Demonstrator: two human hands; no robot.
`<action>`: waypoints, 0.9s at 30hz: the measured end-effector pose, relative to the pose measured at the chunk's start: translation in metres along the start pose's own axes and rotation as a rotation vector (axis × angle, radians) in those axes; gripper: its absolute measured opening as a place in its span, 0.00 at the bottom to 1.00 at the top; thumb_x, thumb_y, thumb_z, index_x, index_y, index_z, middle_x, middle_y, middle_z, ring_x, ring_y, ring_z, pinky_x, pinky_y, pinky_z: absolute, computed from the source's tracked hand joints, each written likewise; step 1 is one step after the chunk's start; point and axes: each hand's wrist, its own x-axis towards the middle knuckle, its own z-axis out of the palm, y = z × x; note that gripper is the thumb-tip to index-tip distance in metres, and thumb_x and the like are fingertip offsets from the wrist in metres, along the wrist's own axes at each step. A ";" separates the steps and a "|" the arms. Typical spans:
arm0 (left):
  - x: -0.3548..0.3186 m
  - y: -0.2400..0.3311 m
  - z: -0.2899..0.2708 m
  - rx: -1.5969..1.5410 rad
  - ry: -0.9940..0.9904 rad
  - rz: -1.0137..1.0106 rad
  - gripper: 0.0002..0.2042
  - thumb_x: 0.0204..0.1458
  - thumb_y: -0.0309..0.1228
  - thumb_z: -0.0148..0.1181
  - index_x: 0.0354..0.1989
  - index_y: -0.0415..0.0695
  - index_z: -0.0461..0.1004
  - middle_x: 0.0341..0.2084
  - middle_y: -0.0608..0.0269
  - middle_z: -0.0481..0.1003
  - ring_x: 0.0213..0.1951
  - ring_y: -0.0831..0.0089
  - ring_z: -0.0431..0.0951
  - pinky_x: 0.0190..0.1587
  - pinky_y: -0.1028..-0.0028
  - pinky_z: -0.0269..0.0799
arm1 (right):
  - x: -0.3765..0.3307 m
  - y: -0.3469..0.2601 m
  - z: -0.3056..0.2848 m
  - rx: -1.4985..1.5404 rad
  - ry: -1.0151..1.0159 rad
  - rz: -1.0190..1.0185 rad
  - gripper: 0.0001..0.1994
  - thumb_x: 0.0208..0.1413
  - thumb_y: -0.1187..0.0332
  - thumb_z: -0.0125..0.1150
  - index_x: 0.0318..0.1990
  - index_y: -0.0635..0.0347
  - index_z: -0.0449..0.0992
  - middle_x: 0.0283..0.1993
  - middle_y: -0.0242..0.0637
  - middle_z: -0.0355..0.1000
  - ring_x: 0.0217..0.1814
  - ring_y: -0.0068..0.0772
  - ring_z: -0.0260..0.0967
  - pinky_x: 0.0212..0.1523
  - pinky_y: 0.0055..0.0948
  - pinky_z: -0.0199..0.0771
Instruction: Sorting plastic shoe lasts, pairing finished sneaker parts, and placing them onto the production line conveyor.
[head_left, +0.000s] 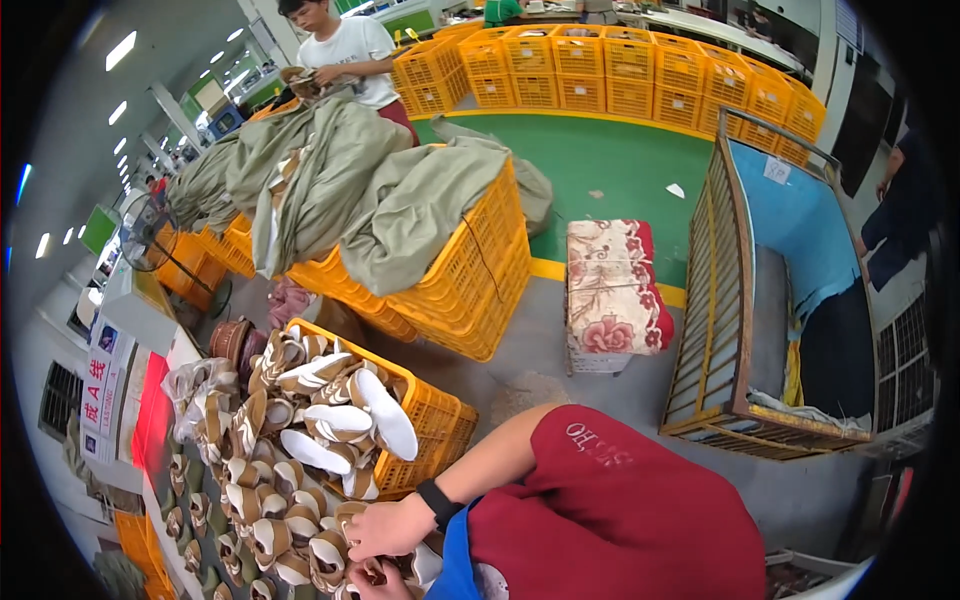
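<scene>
My right hand [388, 528], with a black band on its wrist, reaches left over a dense spread of tan and white shoes [272, 538]. Its fingers are curled down on a shoe at the near end of the spread. Just below it, my left hand [380, 582] is partly cut off by the lower edge, with its fingers bent around the brown opening of a shoe [372, 572]. Beside my right forearm stands a yellow crate [440, 425] heaped with tan shoes that have white soles [385, 412].
Green cloths [420, 215] cover yellow crates [480, 270] ahead. A flower-patterned cloth covers a box-shaped stool [610, 290]. To the right is a metal-framed cart [705, 300]. A person in white [350, 45] handles shoes at the back. Stacked crates [630, 75] line the far side.
</scene>
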 end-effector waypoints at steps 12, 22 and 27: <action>-0.020 -0.003 -0.018 0.116 0.348 -0.023 0.08 0.45 0.25 0.58 0.34 0.39 0.71 0.27 0.51 0.71 0.32 0.52 0.70 0.34 0.61 0.66 | 0.033 -0.014 0.017 0.136 0.240 -0.083 0.04 0.45 0.69 0.58 0.30 0.52 0.73 0.31 0.33 0.67 0.33 0.36 0.69 0.30 0.31 0.72; -0.094 0.004 -0.087 0.188 0.806 -0.378 0.11 0.40 0.18 0.59 0.33 0.37 0.69 0.27 0.55 0.72 0.30 0.57 0.72 0.33 0.66 0.68 | 0.099 -0.104 0.053 0.792 0.022 -0.325 0.09 0.45 0.79 0.59 0.37 0.61 0.73 0.32 0.39 0.64 0.31 0.40 0.66 0.31 0.32 0.69; -0.111 -0.006 -0.089 0.201 1.074 -0.470 0.14 0.42 0.19 0.61 0.37 0.38 0.65 0.29 0.54 0.72 0.30 0.61 0.74 0.33 0.69 0.71 | 0.126 -0.126 0.073 0.821 -0.130 -0.541 0.10 0.46 0.79 0.57 0.39 0.62 0.73 0.32 0.41 0.62 0.32 0.40 0.65 0.32 0.32 0.67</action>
